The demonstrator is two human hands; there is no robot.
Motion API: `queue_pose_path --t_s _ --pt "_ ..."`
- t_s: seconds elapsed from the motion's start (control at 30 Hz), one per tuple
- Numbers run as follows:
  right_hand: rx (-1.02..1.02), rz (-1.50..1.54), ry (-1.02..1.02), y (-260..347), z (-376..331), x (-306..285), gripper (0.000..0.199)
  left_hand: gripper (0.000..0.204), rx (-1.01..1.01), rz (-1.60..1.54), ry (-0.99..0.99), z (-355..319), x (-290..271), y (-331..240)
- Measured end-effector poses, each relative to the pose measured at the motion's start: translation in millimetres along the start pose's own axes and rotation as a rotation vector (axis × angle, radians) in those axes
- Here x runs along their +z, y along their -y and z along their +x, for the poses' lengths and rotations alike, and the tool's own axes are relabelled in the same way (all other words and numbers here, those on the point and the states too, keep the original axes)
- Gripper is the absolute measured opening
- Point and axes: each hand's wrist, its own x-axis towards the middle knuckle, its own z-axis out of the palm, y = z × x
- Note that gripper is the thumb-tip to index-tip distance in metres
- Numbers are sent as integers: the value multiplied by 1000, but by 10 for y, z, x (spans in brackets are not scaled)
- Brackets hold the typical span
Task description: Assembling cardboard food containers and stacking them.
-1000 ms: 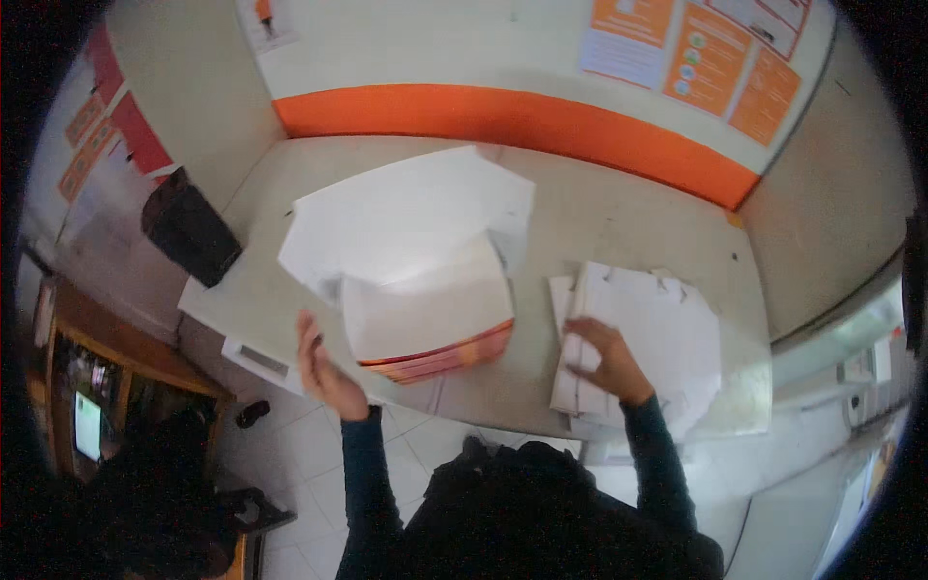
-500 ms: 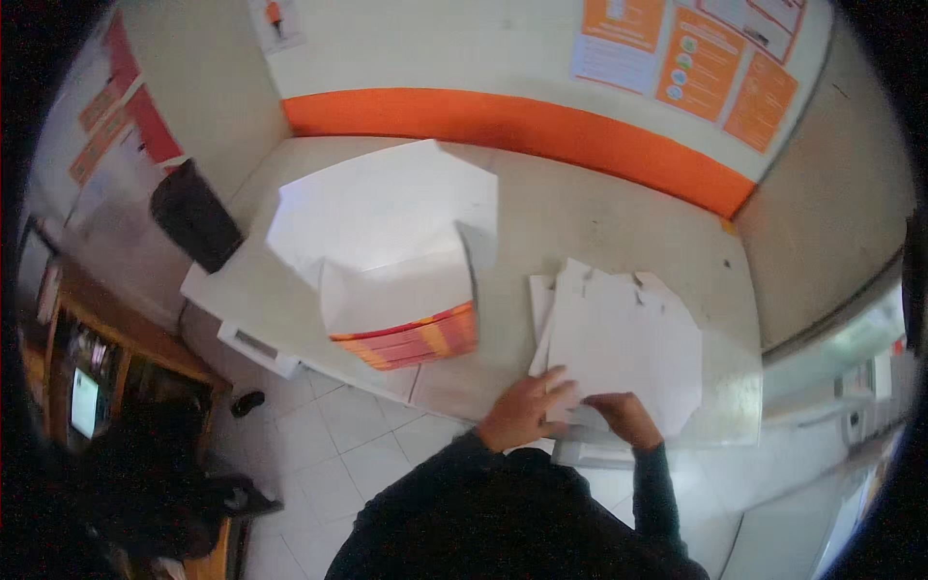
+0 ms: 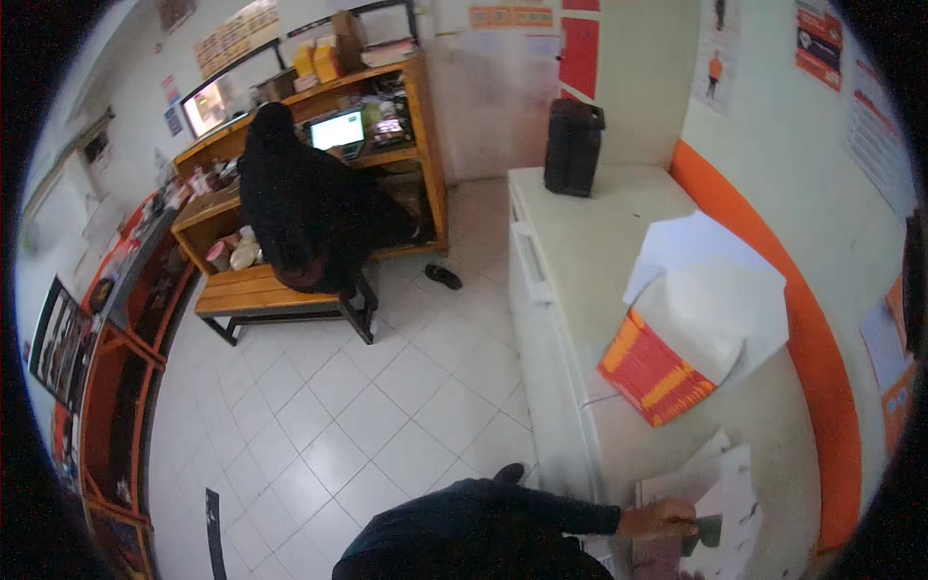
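At the lower right, my left hand [image 3: 662, 519] reaches over the white cardboard sheets [image 3: 737, 483] lying on the counter. Its fingers are closed at the edge of a small dark green thing [image 3: 708, 534], whose kind I cannot make out. Just below it is a blurred shape [image 3: 659, 559] that may be my right hand; no fingers can be told there. Farther along the counter stands a folded cardboard box [image 3: 710, 314], white inside, with a red and yellow patterned front and a raised white flap.
A black upright case [image 3: 574, 147] stands at the counter's far end [image 3: 628, 184]. Across the tiled floor [image 3: 367, 425], a person in black [image 3: 300, 203] sits on a wooden bench [image 3: 246, 295] at a shelf desk with a laptop [image 3: 336, 130]. A black shoe [image 3: 443, 277] lies between.
My view has swung left, bringing the seated person and the floor into sight. Both hands were on the cardboard sheets; now the dark green thing shows at my left hand.
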Motion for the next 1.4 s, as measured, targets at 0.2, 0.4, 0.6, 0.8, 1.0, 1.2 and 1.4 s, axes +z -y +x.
queue_pose_path --t_s 0.2,0.4,0.6,0.8,1.0,1.2,1.4 --pt "-34 105 315 -52 63 -239 21 17 304 264 209 -590 -338 -1222" --pt "205 410 745 -67 111 148 20 13 546 465 73 -1497 -472 -2290" --pt "73 465 1146 305 115 1154 19 14 442 684 -171 -2230 -359 -2581" --pt "273 998 1142 1014 -479 2186 12 12 -180 1292 -744 -3276 -117 -2297" --pt "-225 764 968 1540 -1283 2622 18 15 -394 1144 -1446 -4302 126 -1810" --pt "-724 652 1065 1921 -1730 2574 16 17 -637 1197 -1369 -4977 360 -1878" --pt "-835 596 1051 2142 -1824 2527 16 25 -613 1619 -1153 -5086 347 -1938"
